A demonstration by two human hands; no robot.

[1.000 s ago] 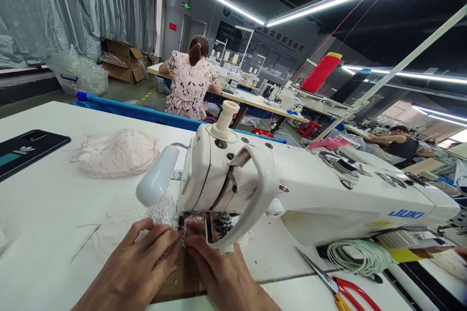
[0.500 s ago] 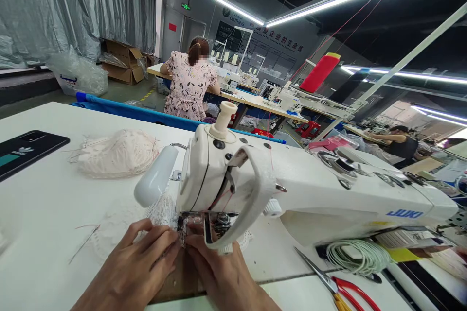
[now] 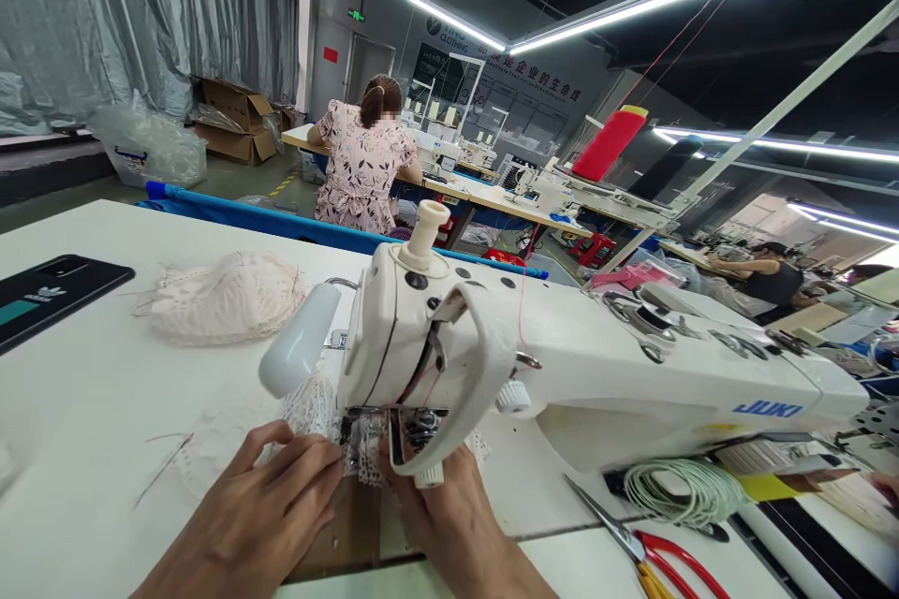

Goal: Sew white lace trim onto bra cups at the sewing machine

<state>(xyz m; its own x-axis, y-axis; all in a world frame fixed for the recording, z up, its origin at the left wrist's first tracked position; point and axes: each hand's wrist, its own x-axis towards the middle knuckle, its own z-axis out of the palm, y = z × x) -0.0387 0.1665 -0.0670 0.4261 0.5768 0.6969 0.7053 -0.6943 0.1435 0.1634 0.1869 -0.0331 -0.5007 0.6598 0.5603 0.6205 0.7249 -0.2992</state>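
The sewing machine [image 3: 596, 346] is white with blue lettering. Scissors [image 3: 650, 552] have red and yellow handles; the thread cone [image 3: 608, 145] is bright red.

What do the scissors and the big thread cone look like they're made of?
Scissors: blades likely polished steel, from their grey metallic shine; handles red and yellow, probably plastic or coated metal, the smooth look leaves it open.
Thread cone: matte red thread, probably synthetic, wound round a yellow core that may be plastic.

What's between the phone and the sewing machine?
A pale lace piece, then a smooth light-grey rounded part beside the sewing machine; the phone lies beyond the lace. Head view.
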